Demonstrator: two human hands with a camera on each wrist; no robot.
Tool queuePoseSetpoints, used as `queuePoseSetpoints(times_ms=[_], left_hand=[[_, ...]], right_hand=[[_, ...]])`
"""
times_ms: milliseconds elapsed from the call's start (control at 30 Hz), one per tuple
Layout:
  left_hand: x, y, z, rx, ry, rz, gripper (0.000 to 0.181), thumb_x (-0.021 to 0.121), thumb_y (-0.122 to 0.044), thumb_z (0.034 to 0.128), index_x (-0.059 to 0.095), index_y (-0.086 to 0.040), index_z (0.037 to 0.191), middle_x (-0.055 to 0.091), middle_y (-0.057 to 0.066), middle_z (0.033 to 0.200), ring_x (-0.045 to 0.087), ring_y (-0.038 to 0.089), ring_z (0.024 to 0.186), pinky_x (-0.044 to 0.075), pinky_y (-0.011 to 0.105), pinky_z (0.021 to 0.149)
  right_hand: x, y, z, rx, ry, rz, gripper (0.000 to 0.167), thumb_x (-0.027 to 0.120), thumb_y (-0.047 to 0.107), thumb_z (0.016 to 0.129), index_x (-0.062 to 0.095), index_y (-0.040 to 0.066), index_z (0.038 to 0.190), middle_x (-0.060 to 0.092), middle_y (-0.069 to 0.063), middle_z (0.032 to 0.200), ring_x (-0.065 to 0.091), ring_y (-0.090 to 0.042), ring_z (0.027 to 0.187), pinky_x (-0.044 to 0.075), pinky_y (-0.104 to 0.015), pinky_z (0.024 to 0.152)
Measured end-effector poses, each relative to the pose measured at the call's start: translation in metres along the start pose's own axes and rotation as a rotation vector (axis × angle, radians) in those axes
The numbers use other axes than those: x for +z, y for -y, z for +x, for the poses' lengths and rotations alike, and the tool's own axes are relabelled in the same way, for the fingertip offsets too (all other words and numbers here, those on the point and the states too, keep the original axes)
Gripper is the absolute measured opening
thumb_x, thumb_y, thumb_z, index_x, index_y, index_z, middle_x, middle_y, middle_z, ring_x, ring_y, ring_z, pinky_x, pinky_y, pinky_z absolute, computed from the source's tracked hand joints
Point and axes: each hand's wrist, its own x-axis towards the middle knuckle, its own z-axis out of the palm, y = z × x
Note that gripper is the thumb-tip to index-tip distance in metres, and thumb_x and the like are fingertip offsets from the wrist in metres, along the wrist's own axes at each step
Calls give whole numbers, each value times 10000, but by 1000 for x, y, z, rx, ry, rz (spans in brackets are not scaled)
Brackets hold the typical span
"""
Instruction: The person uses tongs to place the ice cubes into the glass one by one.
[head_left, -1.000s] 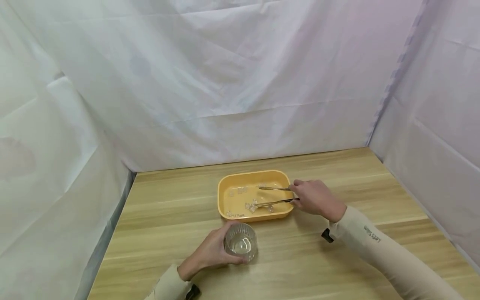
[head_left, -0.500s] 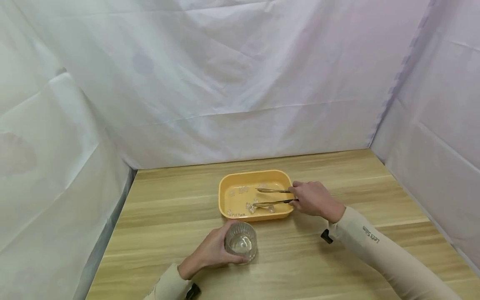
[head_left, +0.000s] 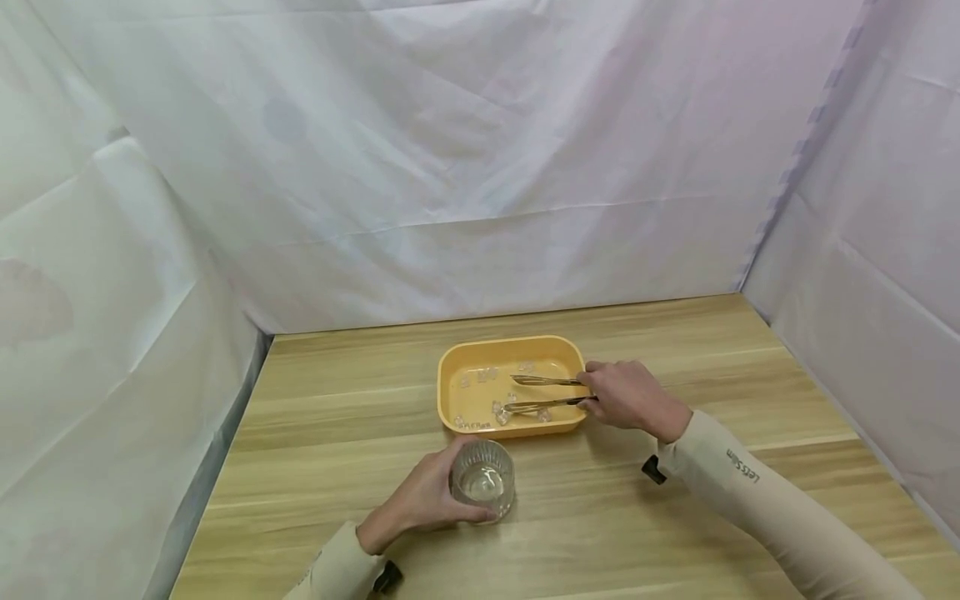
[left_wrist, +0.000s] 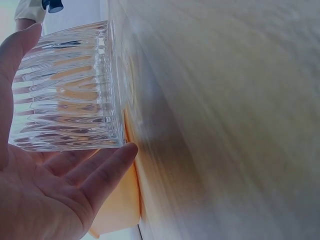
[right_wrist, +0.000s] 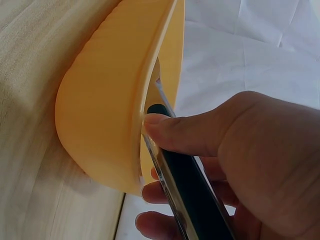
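Marks (head_left: 474, 426) at the near left of the yellow tray (head_left: 502, 354) are too small to read. From above, the right hand (head_left: 628, 393) hides the right end of the tongs (head_left: 542, 406), and we cannot tell whether they touch a clear cube (head_left: 502, 418).

Tongs (head_left: 542, 406) slightly narrower between their tips than a second ago

Bright, even head view — dimmer, hazier wrist views.
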Motion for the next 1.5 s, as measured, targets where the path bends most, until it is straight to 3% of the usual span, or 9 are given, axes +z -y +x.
queuePoseSetpoints(times_ms=[467,733,1167,1500], left_hand=[[0,0,0,-5,-5,7,918,880,-529,661,425,-240,1405,653,-24,1237,640,158,1079,527,344,895],[0,0,0,-8,1,5,912,876,-526,672,423,-229,1407,656,-4,1239,648,174,1075,532,341,886],[0,1,2,7,2,17,928,872,-532,674,412,-222,1417,635,-35,1265,634,157,1101,529,355,907],[0,-1,1,-10,12,15,932,867,-538,680,414,-194,1418,632,-31,1267,635,159,1101,533,354,904]], right_hand=[[4,-1,-4,12,41,85,316,697,383,916,664,107,1066,543,2,751,422,-102,521,356,-262,452],[4,0,-3,49,53,99,236,716,385,900,622,169,898,511,29,710,421,-108,520,345,-269,459],[6,-1,-2,28,-14,78,199,747,348,877,644,180,847,524,41,676,398,-89,501,331,-256,436],[6,4,0,-6,-4,57,187,756,305,870,636,185,790,552,39,714,424,-83,538,382,-280,465]])
